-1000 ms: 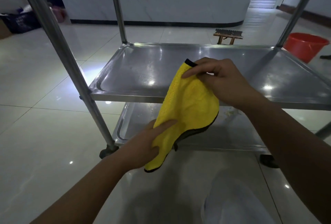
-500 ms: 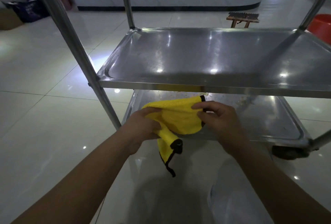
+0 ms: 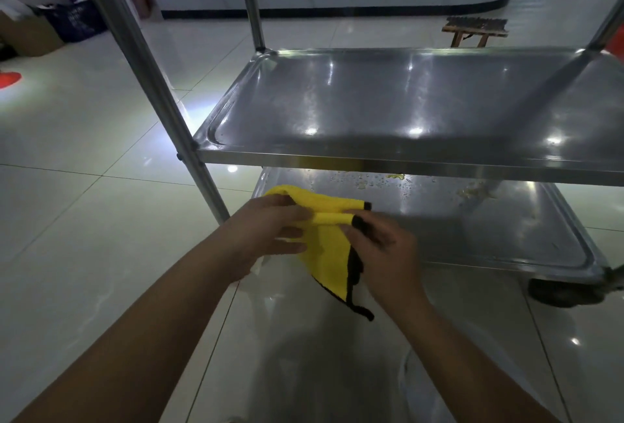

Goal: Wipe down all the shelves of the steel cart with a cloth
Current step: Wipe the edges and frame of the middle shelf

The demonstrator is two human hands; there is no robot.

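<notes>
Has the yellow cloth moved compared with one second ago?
Yes. The yellow cloth went down: it was in front of the middle shelf, and now it is below that edge, at the bottom shelf.

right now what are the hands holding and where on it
Both hold the yellow cloth: the left hand grips its bunched left side, the right hand pinches the black-trimmed right edge.

Left hand (image 3: 270, 230) and right hand (image 3: 383, 247) gripping a folded yellow cloth (image 3: 329, 243) before the steel cart (image 3: 405, 159), bottom shelf (image 3: 506, 236) crumb-speckled, middle shelf (image 3: 422, 101) shiny, wooden stool (image 3: 474, 29) behind
</notes>
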